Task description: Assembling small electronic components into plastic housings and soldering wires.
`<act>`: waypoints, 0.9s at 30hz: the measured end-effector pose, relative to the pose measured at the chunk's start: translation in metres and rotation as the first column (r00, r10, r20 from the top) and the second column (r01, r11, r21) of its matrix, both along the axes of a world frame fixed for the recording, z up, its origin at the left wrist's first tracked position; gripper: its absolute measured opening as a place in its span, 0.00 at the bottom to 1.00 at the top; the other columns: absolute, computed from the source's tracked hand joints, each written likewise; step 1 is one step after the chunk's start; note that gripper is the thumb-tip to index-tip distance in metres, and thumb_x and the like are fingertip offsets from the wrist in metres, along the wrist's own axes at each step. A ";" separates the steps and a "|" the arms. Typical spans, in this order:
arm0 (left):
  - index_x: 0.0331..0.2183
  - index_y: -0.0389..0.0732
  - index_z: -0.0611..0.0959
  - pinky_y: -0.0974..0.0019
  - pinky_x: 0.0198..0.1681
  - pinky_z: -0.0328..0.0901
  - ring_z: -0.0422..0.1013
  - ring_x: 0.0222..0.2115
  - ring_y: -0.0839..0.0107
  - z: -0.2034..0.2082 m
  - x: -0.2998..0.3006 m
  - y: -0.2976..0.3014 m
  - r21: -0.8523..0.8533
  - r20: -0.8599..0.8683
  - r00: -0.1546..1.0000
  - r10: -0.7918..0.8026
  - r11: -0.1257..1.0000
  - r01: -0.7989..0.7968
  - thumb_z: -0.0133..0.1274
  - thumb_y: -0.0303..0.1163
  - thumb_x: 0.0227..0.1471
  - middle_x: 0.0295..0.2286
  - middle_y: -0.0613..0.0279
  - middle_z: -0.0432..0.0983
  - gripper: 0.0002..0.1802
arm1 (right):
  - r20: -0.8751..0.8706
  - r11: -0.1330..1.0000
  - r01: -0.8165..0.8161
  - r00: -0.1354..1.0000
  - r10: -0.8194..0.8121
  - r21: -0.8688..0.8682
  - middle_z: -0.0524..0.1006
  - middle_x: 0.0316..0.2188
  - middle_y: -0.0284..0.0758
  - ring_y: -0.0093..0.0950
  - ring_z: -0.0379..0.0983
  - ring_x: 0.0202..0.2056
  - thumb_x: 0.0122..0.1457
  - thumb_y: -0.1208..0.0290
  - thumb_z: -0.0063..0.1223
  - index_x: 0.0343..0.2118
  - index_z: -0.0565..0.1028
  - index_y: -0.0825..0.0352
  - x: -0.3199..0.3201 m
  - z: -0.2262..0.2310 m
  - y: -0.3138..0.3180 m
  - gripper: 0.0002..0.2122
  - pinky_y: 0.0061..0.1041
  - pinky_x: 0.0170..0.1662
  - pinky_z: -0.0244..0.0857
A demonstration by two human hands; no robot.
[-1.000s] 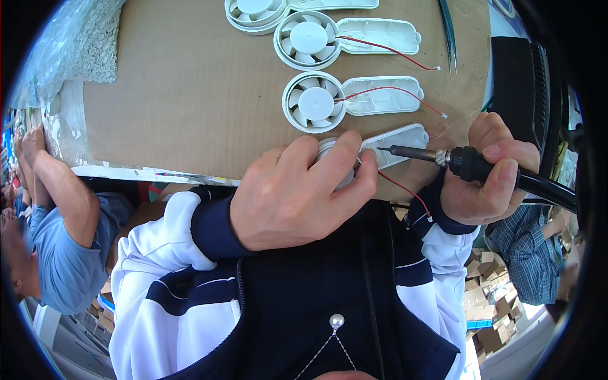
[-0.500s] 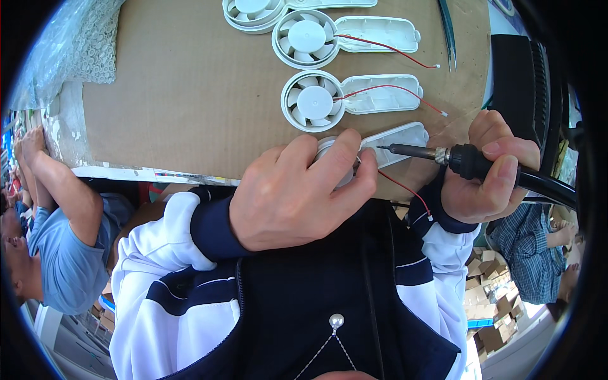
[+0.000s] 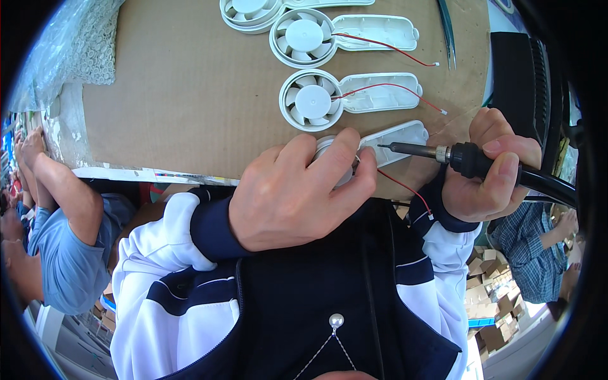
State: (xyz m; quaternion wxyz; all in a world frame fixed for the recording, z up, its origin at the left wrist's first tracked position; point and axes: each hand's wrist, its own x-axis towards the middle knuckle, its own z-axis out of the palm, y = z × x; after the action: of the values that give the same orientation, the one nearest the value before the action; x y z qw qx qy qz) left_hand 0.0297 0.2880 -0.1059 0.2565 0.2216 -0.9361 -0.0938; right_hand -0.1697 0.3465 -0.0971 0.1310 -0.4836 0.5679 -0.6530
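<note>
L hand [image 3: 301, 190] lies over the white round plastic fan w/ open trough-shaped handle [image 3: 406, 134], which sits at the near edge of the brown cardboard-topped surface [image 3: 177, 107]. Its fingers bend over the fan's round head, thumb & index tips close tog. at the neck; can't tell if they pinch smth there or just press, as the hand hides it. Prob. there to steady a light part.

R hand [image 3: 478, 195], right of that fan, has its fingers clamped on the black-gripped soldering iron w/ slim metal tip [image 3: 468, 163], pen-style, hold well back from the metal, presumably for heat & fine aim. Tip points left, over the fan's handle near the neck; contact unclear.

Thin red wire w/ small white plug [image 3: 405, 185] trails from the fan toward the person, prob. kept clear of the iron.

Beyond the fan: 2 matching white fans w/ red leads [image 3: 311, 101], in a column, handles right, likely same-way for easy reach. Dark green slim tweezers [image 3: 447, 28] lie beyond & right of it, approx. within R hand's reach.
</note>
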 end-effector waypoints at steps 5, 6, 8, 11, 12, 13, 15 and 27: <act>0.28 0.43 0.85 0.77 0.15 0.57 0.61 0.17 0.77 -0.002 0.002 0.000 -0.006 -0.009 1.000 -0.002 1.000 0.002 0.65 0.25 0.35 0.34 0.62 0.75 0.10 | 0.047 0.993 -0.046 0.998 0.052 -0.111 0.60 0.13 0.27 0.17 0.47 0.15 0.51 0.73 0.41 0.26 0.66 0.65 -0.006 -0.005 -0.002 0.03 0.20 0.20 0.41; 0.28 0.43 0.85 0.77 0.15 0.57 0.62 0.17 0.77 -0.001 0.002 0.000 -0.003 -0.010 1.000 -0.006 1.000 0.006 0.65 0.25 0.35 0.34 0.62 0.75 0.11 | 0.064 0.991 -0.039 0.997 0.048 -0.129 0.60 0.13 0.27 0.17 0.47 0.15 0.51 0.72 0.41 0.26 0.66 0.65 -0.007 -0.005 -0.001 0.03 0.20 0.20 0.41; 0.28 0.43 0.85 0.77 0.15 0.57 0.62 0.18 0.76 -0.001 0.003 0.000 0.005 -0.013 1.000 -0.015 1.000 0.015 0.65 0.25 0.35 0.34 0.62 0.75 0.11 | 0.099 0.986 -0.024 0.994 0.040 -0.166 0.60 0.13 0.27 0.17 0.47 0.15 0.52 0.71 0.41 0.26 0.66 0.64 -0.007 -0.005 0.000 0.04 0.20 0.20 0.41; 0.29 0.43 0.85 0.76 0.15 0.58 0.63 0.18 0.76 0.000 0.004 -0.001 0.007 0.004 1.000 -0.026 1.000 0.026 0.65 0.25 0.35 0.34 0.62 0.75 0.11 | 0.084 0.991 -0.042 0.995 0.053 -0.128 0.59 0.13 0.27 0.18 0.47 0.15 0.52 0.71 0.41 0.26 0.66 0.64 -0.006 -0.003 0.000 0.04 0.21 0.20 0.42; 0.29 0.43 0.85 0.76 0.15 0.58 0.63 0.18 0.76 0.001 0.004 -0.001 0.008 0.012 0.999 -0.031 0.999 0.031 0.65 0.25 0.35 0.35 0.62 0.75 0.11 | 0.077 0.993 -0.051 0.995 0.059 -0.109 0.59 0.12 0.28 0.18 0.47 0.16 0.52 0.70 0.41 0.26 0.66 0.64 -0.006 -0.002 0.001 0.04 0.21 0.21 0.42; 0.29 0.43 0.85 0.76 0.15 0.58 0.63 0.18 0.76 0.001 0.004 -0.001 0.009 0.021 0.999 -0.037 0.999 0.037 0.65 0.25 0.36 0.35 0.62 0.75 0.12 | 0.070 0.994 -0.059 0.995 0.065 -0.090 0.59 0.12 0.28 0.18 0.47 0.16 0.53 0.70 0.41 0.26 0.66 0.64 -0.006 -0.002 0.001 0.05 0.21 0.21 0.42; 0.29 0.43 0.85 0.76 0.16 0.58 0.63 0.18 0.76 0.001 0.004 -0.001 0.011 0.020 0.999 -0.035 0.999 0.034 0.64 0.25 0.36 0.35 0.62 0.75 0.12 | 0.066 0.994 -0.066 0.995 0.072 -0.083 0.59 0.12 0.28 0.18 0.48 0.16 0.53 0.70 0.40 0.26 0.66 0.64 -0.005 -0.001 0.001 0.05 0.21 0.21 0.42; 0.32 0.45 0.85 0.75 0.20 0.61 0.65 0.23 0.74 0.009 0.010 0.001 0.056 0.087 0.996 -0.026 0.998 0.021 0.65 0.29 0.37 0.38 0.61 0.74 0.14 | 0.101 0.978 -0.082 0.990 0.102 -0.191 0.61 0.15 0.30 0.21 0.50 0.18 0.58 0.67 0.34 0.27 0.66 0.63 -0.032 0.008 0.007 0.08 0.23 0.24 0.46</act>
State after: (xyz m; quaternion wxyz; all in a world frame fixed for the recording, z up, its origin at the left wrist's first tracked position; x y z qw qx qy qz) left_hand 0.0396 0.2885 -0.0968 0.2080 0.2215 -0.9460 -0.1125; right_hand -0.2016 0.3532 -0.0895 0.1463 -0.4828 0.4733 -0.7221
